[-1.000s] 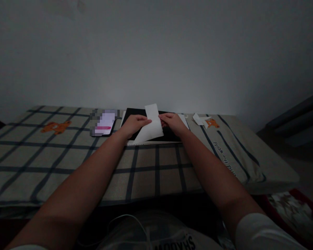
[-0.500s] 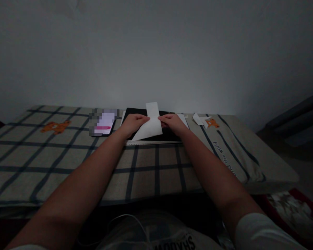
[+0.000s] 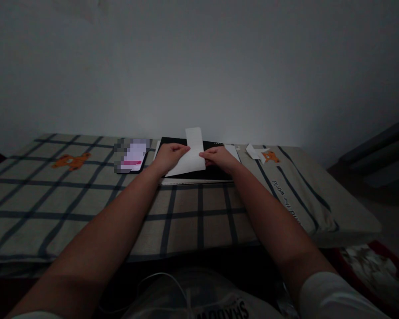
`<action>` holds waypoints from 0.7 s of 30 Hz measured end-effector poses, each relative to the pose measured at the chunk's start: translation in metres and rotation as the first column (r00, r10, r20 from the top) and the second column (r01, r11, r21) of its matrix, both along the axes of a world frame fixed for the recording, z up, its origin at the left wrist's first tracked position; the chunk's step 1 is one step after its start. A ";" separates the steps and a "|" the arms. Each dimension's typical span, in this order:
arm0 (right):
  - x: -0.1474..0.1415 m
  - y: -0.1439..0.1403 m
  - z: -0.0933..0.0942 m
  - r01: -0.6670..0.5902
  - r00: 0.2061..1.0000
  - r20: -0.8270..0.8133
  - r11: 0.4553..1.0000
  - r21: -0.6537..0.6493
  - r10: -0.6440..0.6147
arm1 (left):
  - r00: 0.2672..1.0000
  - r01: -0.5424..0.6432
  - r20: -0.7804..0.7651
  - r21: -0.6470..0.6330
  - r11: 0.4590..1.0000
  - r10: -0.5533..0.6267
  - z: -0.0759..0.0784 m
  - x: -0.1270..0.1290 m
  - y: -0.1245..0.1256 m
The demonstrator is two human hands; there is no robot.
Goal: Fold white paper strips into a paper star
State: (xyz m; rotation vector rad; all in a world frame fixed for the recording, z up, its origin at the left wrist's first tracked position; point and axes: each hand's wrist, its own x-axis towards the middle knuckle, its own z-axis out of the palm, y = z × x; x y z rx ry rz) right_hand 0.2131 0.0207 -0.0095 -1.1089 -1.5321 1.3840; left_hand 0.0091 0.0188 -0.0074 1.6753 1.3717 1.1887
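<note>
I see my left hand and right hand each pinching a side of the white paper above the black board on the bed.

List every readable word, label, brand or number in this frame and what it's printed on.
"SHADOW", seen upside down and cut off by the frame edge, on the person's shirt.
Dark lettering on the checked cloth, at its right side: upside down, too blurred to read.
Phone screen: pixelated, unreadable.
White paper held in both hands: no text visible.
</note>
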 end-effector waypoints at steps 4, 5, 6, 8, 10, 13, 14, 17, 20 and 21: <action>0.002 0.001 -0.002 -0.041 0.999 -0.004 0.999 -0.009 0.041 | 1.000 0.015 -0.002 0.002 1.000 -0.015 0.001 0.000 -0.001; 0.003 0.002 -0.002 -0.044 0.999 -0.003 0.999 -0.011 0.044 | 1.000 0.025 -0.004 -0.009 1.000 -0.025 0.002 0.000 -0.001; 0.003 0.002 -0.002 -0.047 0.999 0.002 0.999 -0.013 0.047 | 0.999 0.035 -0.004 -0.024 0.999 -0.035 0.002 -0.001 -0.001; 0.005 0.002 -0.002 -0.057 0.998 0.014 0.998 -0.018 0.057 | 0.998 0.062 -0.004 -0.055 0.997 -0.062 0.002 -0.002 0.000; 0.005 0.003 -0.002 -0.069 0.997 0.025 0.997 -0.017 0.070 | 0.997 0.080 -0.001 -0.070 0.994 -0.080 0.002 -0.004 0.001; 0.005 0.003 -0.002 -0.066 0.997 0.027 0.998 -0.014 0.066 | 0.996 0.094 0.010 -0.069 0.993 -0.093 0.002 -0.005 0.002; 0.005 0.002 -0.002 -0.060 0.998 0.025 0.998 -0.016 0.060 | 0.996 0.091 0.011 -0.065 0.994 -0.090 0.002 -0.005 0.002; 0.005 0.001 -0.002 -0.071 0.997 0.028 0.997 -0.027 0.071 | 0.999 0.053 -0.008 -0.027 0.998 -0.054 0.004 -0.004 0.001; 0.005 -0.001 -0.001 -0.116 0.991 0.067 0.993 -0.017 0.117 | 0.999 0.029 -0.012 -0.011 1.000 -0.030 0.004 -0.004 0.000; 0.005 -0.001 0.000 -0.118 0.990 0.082 0.993 -0.003 0.118 | 0.999 0.033 -0.002 -0.021 0.999 -0.033 0.004 -0.004 0.000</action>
